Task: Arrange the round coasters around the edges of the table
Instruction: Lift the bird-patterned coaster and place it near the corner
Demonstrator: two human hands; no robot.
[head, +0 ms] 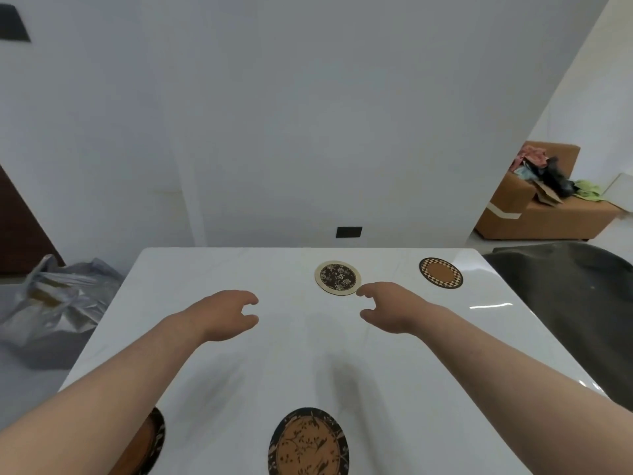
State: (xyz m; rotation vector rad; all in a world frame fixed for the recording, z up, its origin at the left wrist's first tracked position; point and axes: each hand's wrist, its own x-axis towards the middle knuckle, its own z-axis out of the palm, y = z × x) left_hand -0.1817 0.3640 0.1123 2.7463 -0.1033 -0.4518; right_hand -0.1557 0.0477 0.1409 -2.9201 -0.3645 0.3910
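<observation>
Nearest, the white worktop (445,354) carries four flat coasters: two near, two far. Both hands (226,315) hover loosely spread, empty. Light, stiff discs; the floral coaster (337,277) needs an edge pinch.

On the table (239,371) four coasters lie apart: the floral coaster (337,278) and the checkered coaster (441,272) to its right sit near the far edge, while the branch-patterned coaster (308,443) lies at the near edge and the half-hidden coaster (154,443) at the near left, partly under the left forearm. Both hands reach over the table's middle, the left hand (226,315) well left of the floral coaster and the right hand (387,308) just before it. A crumpled bag (58,299) lies on the floor left of the table, a sofa (537,207) stands behind to the right, and a wall socket (349,232) sits on the wall beyond the far edge.
</observation>
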